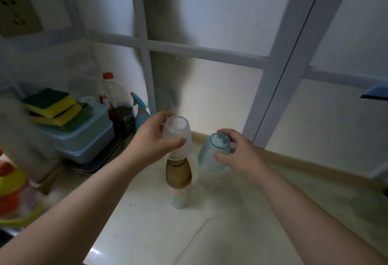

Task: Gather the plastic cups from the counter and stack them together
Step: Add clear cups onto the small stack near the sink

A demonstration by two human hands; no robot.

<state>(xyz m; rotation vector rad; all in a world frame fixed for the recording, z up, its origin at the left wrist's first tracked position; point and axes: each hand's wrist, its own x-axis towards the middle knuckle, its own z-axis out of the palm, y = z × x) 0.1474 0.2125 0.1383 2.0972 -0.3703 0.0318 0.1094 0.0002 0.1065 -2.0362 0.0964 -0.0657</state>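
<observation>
A stack of upside-down plastic cups stands on the pale counter [147, 233]: a pinkish cup [178, 198] at the bottom and a brown cup [178, 173] over it. My left hand [153, 139] grips a clear frosted cup [177, 132], base up, on top of the brown cup. Just right of the stack, my right hand [237, 153] holds a blue translucent cup [212, 155], tilted, base toward me, above the counter.
At the back left, a blue lidded box [84, 136] carries green-and-yellow sponges [52, 107]. Behind it stand a red-capped bottle [117, 101] and a blue spray bottle [141, 111]. Coloured plastic items [12, 191] sit at the far left. A frosted window [210, 88] runs behind the counter.
</observation>
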